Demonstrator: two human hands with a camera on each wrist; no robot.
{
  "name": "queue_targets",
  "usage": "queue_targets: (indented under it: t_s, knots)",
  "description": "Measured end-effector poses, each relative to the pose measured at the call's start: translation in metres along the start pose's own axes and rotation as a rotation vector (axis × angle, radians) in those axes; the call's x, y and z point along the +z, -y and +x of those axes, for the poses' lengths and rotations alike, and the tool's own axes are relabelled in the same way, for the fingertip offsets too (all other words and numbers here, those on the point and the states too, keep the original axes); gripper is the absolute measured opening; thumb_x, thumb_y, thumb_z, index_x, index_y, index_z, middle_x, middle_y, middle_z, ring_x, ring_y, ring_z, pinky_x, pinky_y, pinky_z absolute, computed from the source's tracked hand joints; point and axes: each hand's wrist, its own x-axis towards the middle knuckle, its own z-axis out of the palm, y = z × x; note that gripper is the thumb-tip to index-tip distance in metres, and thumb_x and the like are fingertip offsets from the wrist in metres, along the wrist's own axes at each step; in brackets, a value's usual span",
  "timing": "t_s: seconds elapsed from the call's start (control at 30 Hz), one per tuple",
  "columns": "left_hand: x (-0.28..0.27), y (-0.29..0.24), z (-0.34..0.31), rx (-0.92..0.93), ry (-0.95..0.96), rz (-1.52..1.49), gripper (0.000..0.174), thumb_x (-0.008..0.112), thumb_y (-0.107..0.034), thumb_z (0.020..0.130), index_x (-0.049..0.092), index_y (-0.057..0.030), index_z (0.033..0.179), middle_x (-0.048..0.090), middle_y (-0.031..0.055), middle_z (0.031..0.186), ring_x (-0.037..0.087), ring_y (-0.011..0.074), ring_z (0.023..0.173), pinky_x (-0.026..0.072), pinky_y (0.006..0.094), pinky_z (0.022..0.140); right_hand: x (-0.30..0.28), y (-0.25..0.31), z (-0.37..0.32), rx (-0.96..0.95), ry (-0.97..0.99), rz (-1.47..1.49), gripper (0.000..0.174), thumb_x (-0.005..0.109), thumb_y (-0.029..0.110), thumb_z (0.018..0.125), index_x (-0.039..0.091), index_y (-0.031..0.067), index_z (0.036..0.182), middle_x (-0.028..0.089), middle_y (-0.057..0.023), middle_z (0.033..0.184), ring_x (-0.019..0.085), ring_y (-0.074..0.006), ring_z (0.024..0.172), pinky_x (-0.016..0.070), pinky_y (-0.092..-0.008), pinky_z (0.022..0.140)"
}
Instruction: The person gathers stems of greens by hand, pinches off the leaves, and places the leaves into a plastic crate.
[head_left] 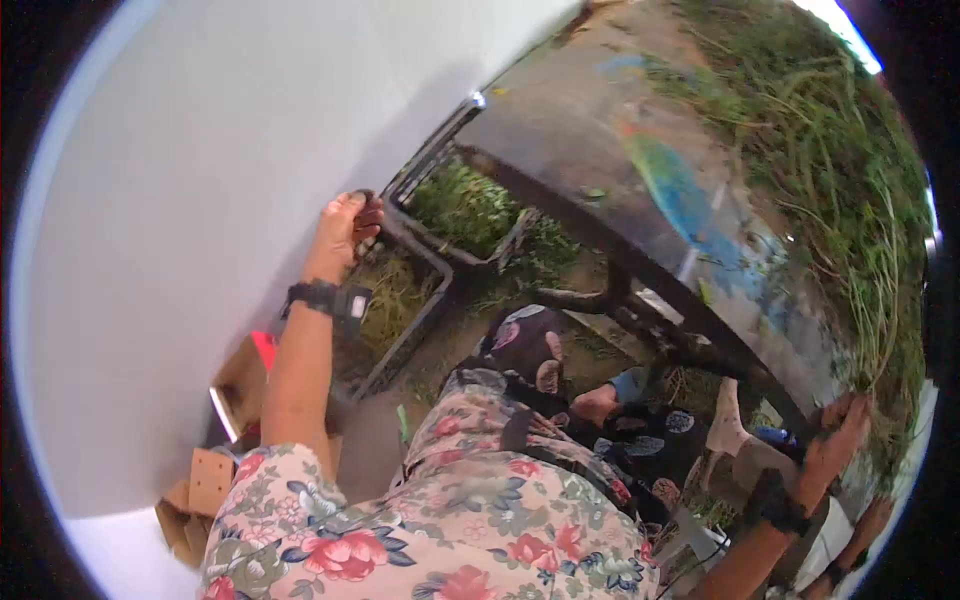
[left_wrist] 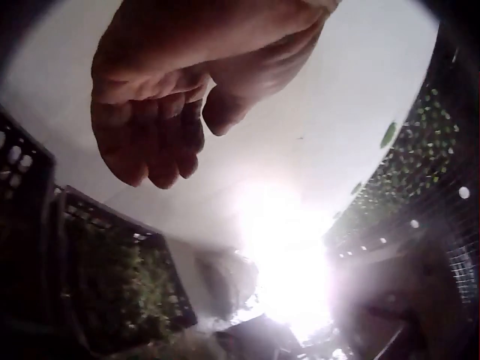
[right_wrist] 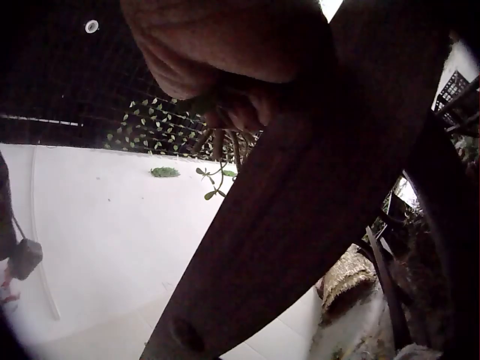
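My left hand (head_left: 348, 235) is raised beside the white wall, its fingers loosely bent; the left wrist view shows nothing in its palm. Below and beside it stands a dark crate (head_left: 445, 255) filled with green plants (head_left: 465, 210). At the near edge of the table (head_left: 590, 110), my right hand (head_left: 838, 440) has curled fingers around some green stems (right_wrist: 219, 150), which hang below the fingers with small leaves. The hand itself covers much of that grip. A heap of long green stalks (head_left: 850, 190) lies on the tabletop beside it.
The white wall (head_left: 230, 150) runs along my left. Cardboard boxes (head_left: 210, 480) stand low at the left. Under the table are a dark frame bar (head_left: 640, 290) and my legs in dark patterned trousers (head_left: 525, 345). Another person's forearm (head_left: 865, 535) shows at the lower right.
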Motion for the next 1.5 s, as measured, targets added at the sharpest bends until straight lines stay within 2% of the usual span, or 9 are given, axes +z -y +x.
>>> queue_targets:
  t_s: [0.07,0.17,0.33,0.37,0.43,0.67,0.9,1.13,1.5]
  knots:
    - [0.035,-0.028,-0.013,0.091,0.096,0.024,0.017,0.05,-0.017,0.088,0.055,-0.0047,0.098,0.064,0.007,0.086,0.062,0.0142,0.073,0.0502,0.0263,0.06,0.011,0.034,0.007,0.447,-0.142,0.842,0.026,0.045,0.021,0.093,0.033,0.0093,0.073,0.028,0.0006,0.065,0.027,-0.0108,0.053,0.0251,-0.0265,0.049]
    - [0.083,-0.064,-0.04,0.186,0.208,0.121,0.018,0.049,-0.017,0.088,0.056,-0.0044,0.097,0.064,0.0061,0.085,0.061,0.0138,0.073,0.0489,0.0253,0.063,-0.028,0.016,0.015,0.203,0.002,1.417,0.019,0.05,0.02,0.091,0.041,0.0095,0.078,0.036,0.0005,0.064,0.031,-0.0099,0.054,0.0253,-0.026,0.049]
    - [0.157,-0.097,-0.091,0.378,0.483,0.371,0.017,0.046,-0.013,0.087,0.057,-0.001,0.09,0.061,0.0051,0.077,0.057,0.0121,0.071,0.0458,0.0262,0.065,-0.029,0.031,-0.004,0.386,-0.142,1.174,0.015,0.051,0.017,0.088,0.044,0.008,0.079,0.04,-0.0017,0.073,0.038,-0.0114,0.06,0.0311,-0.0245,0.054]
    - [0.173,-0.098,-0.1,0.435,0.558,0.402,0.016,0.046,-0.012,0.088,0.057,-0.0006,0.089,0.06,0.0055,0.077,0.056,0.0118,0.071,0.0457,0.0262,0.065,-0.03,0.042,-0.014,-0.012,-0.188,0.38,0.011,0.052,0.016,0.087,0.048,0.006,0.087,0.042,-0.0029,0.076,0.041,-0.0121,0.064,0.035,-0.025,0.057]
    - [0.197,-0.1,-0.122,0.426,0.643,0.402,0.017,0.046,-0.01,0.086,0.059,0.0011,0.086,0.061,0.0055,0.077,0.057,0.0112,0.072,0.0458,0.0259,0.068,-0.032,0.05,-0.03,-0.448,-0.144,-0.499,0.021,0.054,0.014,0.086,0.052,0.0033,0.103,0.045,-0.0055,0.084,0.047,-0.0136,0.069,0.041,-0.0269,0.063]
    - [0.244,-0.129,-0.184,0.47,1.003,0.388,0.014,0.048,-0.004,0.082,0.06,0.0025,0.085,0.062,0.0064,0.078,0.059,0.0127,0.074,0.0468,0.0258,0.07,-0.001,0.114,-0.034,0.31,0.227,0.813,0.023,0.05,0.013,0.09,0.053,0.0009,0.11,0.05,0.0035,0.066,0.043,-0.0052,0.057,0.0339,-0.0201,0.051]
    - [0.287,-0.141,-0.217,0.916,1.167,0.384,0.013,0.052,0.0,0.079,0.061,0.0006,0.088,0.062,0.0092,0.077,0.061,0.0179,0.073,0.0475,0.0264,0.068,0.019,0.112,-0.042,0.173,0.279,0.64,0.021,0.052,0.009,0.087,0.055,0.0014,0.107,0.06,-0.0035,0.077,0.052,-0.0075,0.064,0.0413,-0.0223,0.055]
    - [0.348,-0.126,-0.239,1.552,0.916,0.538,0.024,0.064,-0.001,0.068,0.062,-0.0081,0.091,0.061,0.0066,0.094,0.057,0.0241,0.094,0.041,0.0385,0.088,0.018,0.12,-0.045,-0.166,0.342,0.392,0.026,0.054,0.001,0.079,0.056,0.0006,0.105,0.063,-0.0149,0.086,0.063,-0.0209,0.073,0.0487,-0.0287,0.064]
    - [0.362,-0.091,-0.236,1.628,0.838,0.839,0.028,0.069,-0.011,0.065,0.061,-0.0082,0.092,0.062,0.0049,0.086,0.059,0.0226,0.085,0.0386,0.0412,0.089,0.026,0.123,-0.045,-0.128,0.193,0.37,0.022,0.056,0.003,0.077,0.058,0.0007,0.099,0.062,-0.0173,0.079,0.063,-0.028,0.068,0.049,-0.0313,0.06]
